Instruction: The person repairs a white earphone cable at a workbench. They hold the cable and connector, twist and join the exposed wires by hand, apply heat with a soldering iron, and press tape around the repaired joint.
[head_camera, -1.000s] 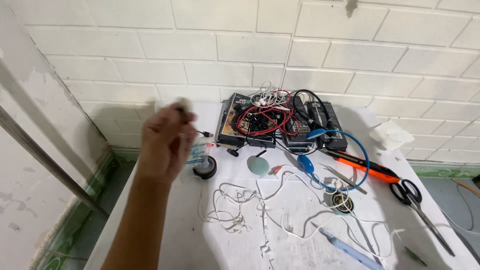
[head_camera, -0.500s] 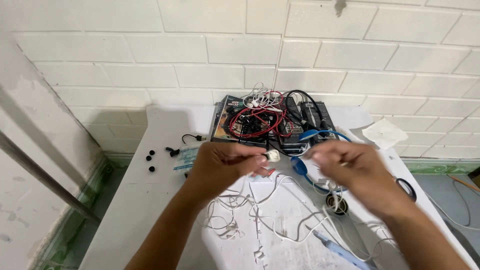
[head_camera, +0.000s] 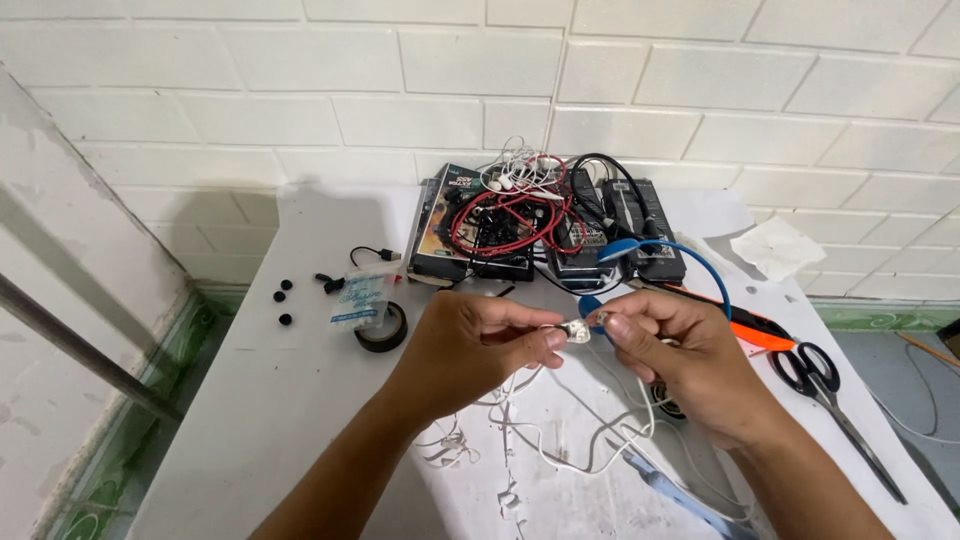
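Observation:
My left hand (head_camera: 470, 345) and my right hand (head_camera: 680, 355) meet above the middle of the white table (head_camera: 250, 400). Between their fingertips they pinch a small white earbud piece (head_camera: 577, 331). Thin white earphone wire (head_camera: 560, 450) trails from it down onto the table in loose loops. A blue headband headphone (head_camera: 660, 250) lies just behind my right hand.
A pile of dark boxes and tangled red, white and black cables (head_camera: 520, 215) sits at the back by the brick wall. Black tape roll (head_camera: 382, 330) with a small plastic packet (head_camera: 360, 298) lies left. Black scissors (head_camera: 825, 385), an orange-handled tool (head_camera: 755, 327), a crumpled tissue (head_camera: 775, 247) lie right.
My left hand came down from the raised position at the left. Both hands have closed in together on the small white earbud piece.

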